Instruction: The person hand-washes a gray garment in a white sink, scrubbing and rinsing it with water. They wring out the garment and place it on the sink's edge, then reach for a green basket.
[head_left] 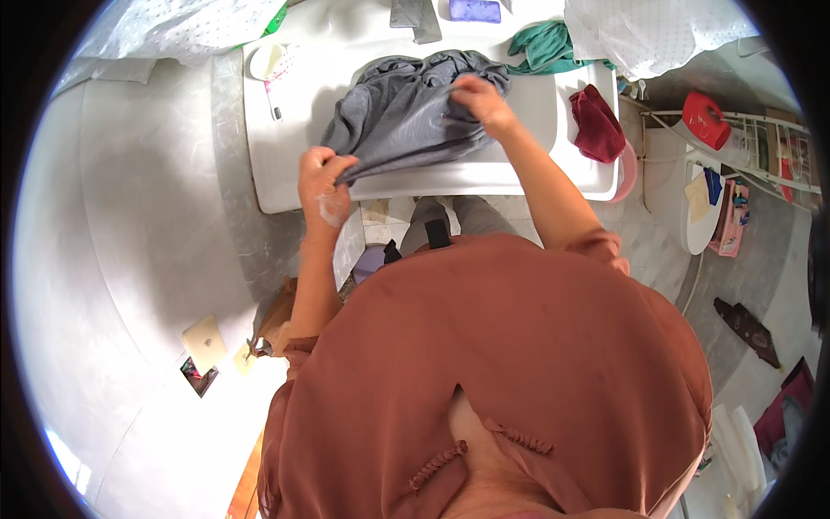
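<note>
A wet-looking grey garment (406, 112) lies bunched in a white basin (298, 177), its near edge pulled taut between my hands. My left hand (326, 183) is closed on the garment's left corner, with white suds on the back of the hand near the wrist. At the upper right of the cloth, my right hand (484, 105) pinches the fabric; it is slightly blurred. Which kind of garment it is, I cannot tell.
A dark red cloth (596, 124) lies on the basin's right rim and a green cloth (546, 48) at its back right. A white cup (270, 62) stands at the back left, near a blue soap bar (475, 10) farther along. A rack with a red jug (706, 121) is on the right.
</note>
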Available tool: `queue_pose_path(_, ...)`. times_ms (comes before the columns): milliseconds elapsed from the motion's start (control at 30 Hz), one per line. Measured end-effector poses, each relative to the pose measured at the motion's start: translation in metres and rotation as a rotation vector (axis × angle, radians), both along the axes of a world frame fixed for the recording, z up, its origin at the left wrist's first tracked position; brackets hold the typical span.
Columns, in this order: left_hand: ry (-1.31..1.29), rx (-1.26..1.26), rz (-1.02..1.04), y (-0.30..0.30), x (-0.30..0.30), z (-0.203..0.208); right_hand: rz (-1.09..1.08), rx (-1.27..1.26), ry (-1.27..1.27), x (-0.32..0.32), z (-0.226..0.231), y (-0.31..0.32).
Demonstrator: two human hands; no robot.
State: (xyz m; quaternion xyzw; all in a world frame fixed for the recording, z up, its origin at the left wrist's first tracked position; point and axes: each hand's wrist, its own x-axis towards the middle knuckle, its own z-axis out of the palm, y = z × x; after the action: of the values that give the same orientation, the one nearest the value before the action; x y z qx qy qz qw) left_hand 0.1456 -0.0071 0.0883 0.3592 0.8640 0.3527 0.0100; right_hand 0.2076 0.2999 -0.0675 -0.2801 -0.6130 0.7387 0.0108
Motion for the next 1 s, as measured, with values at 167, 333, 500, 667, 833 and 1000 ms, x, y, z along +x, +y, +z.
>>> queue_pose_path(167,0.116,0.14,0.112,0.003,-0.028,0.034,-0.188,-0.242,0.303,0.005,0.11,0.013)
queue_pose_path(333,0.299,0.185,0.173,0.004,-0.06,0.074,-0.163,-0.12,0.543,-0.002,0.198,0.019)
queue_pose_path(500,0.44,0.347,0.222,0.006,-0.071,0.111,-0.098,0.143,0.661,0.017,0.271,0.009)
queue_pose_path(667,0.447,0.339,0.169,0.001,-0.094,0.089,-0.133,0.462,0.573,0.017,0.259,0.007)
queue_pose_path(833,0.103,0.096,0.085,-0.001,-0.103,-0.06,-0.014,0.53,0.199,0.025,0.097,0.031)
queue_pose_path(1000,-0.081,-0.176,-0.049,-0.008,-0.033,-0.114,0.252,0.678,-0.253,0.085,0.039,0.015)
